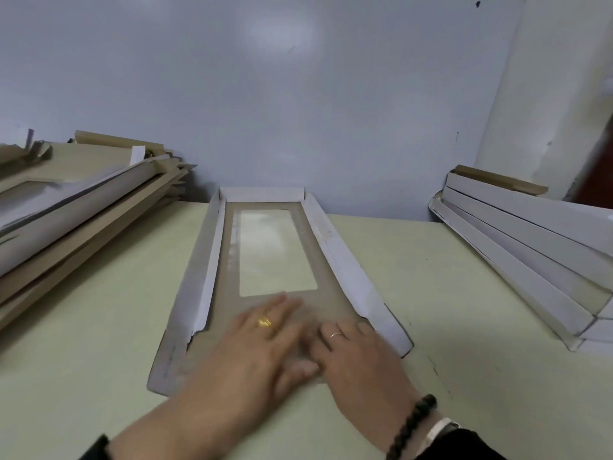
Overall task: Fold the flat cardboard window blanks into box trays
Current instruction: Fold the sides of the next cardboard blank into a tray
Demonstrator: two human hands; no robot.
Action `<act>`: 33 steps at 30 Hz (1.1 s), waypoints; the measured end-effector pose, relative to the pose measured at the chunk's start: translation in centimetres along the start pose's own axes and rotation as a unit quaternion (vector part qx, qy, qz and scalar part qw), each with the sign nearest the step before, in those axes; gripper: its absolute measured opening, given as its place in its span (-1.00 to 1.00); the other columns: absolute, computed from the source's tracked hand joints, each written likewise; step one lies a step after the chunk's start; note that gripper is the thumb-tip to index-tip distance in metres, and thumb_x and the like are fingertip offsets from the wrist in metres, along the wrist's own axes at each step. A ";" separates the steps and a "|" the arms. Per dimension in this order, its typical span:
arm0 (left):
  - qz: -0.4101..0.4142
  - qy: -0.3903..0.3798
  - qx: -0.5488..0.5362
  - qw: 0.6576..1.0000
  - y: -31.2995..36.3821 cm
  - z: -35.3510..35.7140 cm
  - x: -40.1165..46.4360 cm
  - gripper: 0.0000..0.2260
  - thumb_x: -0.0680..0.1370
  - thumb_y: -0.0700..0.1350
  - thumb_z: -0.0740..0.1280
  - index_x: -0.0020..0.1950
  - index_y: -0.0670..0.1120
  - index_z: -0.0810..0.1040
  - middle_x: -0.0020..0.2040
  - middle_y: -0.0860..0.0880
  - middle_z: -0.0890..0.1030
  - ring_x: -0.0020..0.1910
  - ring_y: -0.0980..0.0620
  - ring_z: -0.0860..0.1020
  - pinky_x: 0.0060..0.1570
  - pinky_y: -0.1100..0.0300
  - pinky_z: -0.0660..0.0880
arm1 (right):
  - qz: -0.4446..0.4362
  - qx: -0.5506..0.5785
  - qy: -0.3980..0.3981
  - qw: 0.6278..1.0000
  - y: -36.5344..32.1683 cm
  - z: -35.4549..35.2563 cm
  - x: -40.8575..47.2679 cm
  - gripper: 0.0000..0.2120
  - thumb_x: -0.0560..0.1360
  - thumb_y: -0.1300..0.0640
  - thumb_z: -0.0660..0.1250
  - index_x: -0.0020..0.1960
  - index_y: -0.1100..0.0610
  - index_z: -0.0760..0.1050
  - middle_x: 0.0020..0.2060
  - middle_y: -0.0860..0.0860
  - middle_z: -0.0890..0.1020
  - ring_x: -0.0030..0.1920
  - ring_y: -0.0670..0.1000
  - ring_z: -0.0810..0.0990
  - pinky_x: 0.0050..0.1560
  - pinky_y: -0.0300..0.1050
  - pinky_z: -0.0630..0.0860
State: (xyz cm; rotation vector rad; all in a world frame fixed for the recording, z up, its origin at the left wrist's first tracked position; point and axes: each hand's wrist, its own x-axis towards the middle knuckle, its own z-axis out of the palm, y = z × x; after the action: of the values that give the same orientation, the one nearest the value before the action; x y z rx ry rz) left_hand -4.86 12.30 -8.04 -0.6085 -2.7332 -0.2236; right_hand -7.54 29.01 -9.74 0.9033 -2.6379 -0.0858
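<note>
A long cardboard window blank (326,300) lies lengthwise on the pale green table (83,360), its clear window (275,250) in the far half. The far flap and both long side flaps stand partly raised, white faces inward. My left hand (262,340), with a gold ring, lies flat on the blank's near panel, fingers straight. Beside it, touching it, my right hand (355,353) also presses flat on the near panel. The near end flap lies flat under my hands.
A stack of flat blanks (83,200) is heaped at the left, against the wall. A stack of folded trays (530,247) sits at the right. A pale blue wall (298,94) stands right behind the table.
</note>
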 end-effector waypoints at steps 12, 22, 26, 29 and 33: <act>0.038 -0.154 -0.023 0.987 -1.2 1.8 -0.6 -0.33 0.33 0.45 -0.19 0.30 0.29 -0.45 0.48 0.27 -0.23 0.40 0.28 -0.36 0.33 0.35 -0.37 | -0.049 0.111 -0.070 0.990 1.4 1.2 -1.3 -0.51 0.54 0.01 0.11 0.46 0.01 0.21 0.46 -0.15 0.17 0.46 -0.20 0.05 0.44 -0.25 -0.09; -0.102 -0.106 -0.343 0.928 -5.5 0.1 -2.5 -0.63 0.35 0.18 0.30 0.14 0.22 0.56 0.26 0.33 0.43 0.28 0.47 0.27 0.24 0.56 0.17 | 0.033 0.449 -0.133 0.883 5.1 -0.2 -2.1 -0.66 0.48 0.02 0.35 0.16 -0.29 0.37 0.26 -0.39 0.33 0.31 -0.47 0.17 0.35 -0.46 0.08; -0.097 -0.033 -0.367 0.925 -6.0 -0.1 -2.7 -0.74 0.45 0.06 0.23 -0.19 0.00 0.68 -0.07 0.15 0.60 0.01 0.19 0.52 0.09 0.28 0.43 | 0.095 0.522 -0.065 0.845 5.7 -0.9 -2.0 -0.79 0.51 0.12 0.29 -0.19 -0.14 0.61 -0.18 -0.27 0.65 -0.12 -0.29 0.58 -0.10 -0.49 0.38; -0.141 0.007 -0.329 0.934 -5.6 0.2 -2.5 -0.65 0.46 0.11 0.18 -0.40 -0.10 0.47 -0.28 0.01 0.44 -0.22 0.05 0.43 -0.05 0.05 0.41 | 0.131 0.516 0.006 0.847 5.3 -0.6 -1.8 -0.70 0.46 0.01 0.26 -0.45 -0.09 0.47 -0.50 -0.24 0.46 -0.42 -0.25 0.40 -0.33 -0.42 0.27; -0.179 0.049 -0.237 0.954 -4.9 0.6 -2.0 -0.78 0.51 0.12 0.14 -0.15 0.21 0.58 -0.18 0.11 0.55 -0.12 0.17 0.49 -0.08 0.26 0.42 | 0.194 0.444 0.113 0.867 4.7 0.5 -1.2 -0.74 0.48 0.11 0.33 -0.38 -0.05 0.46 -0.46 -0.20 0.50 -0.37 -0.21 0.45 -0.30 -0.42 0.33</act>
State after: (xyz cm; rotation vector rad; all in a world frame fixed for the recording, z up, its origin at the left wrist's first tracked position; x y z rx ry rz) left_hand -5.43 7.25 -9.73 -0.1954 -2.6765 -0.9892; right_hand -9.59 33.39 -9.82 0.5177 -2.5201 1.3346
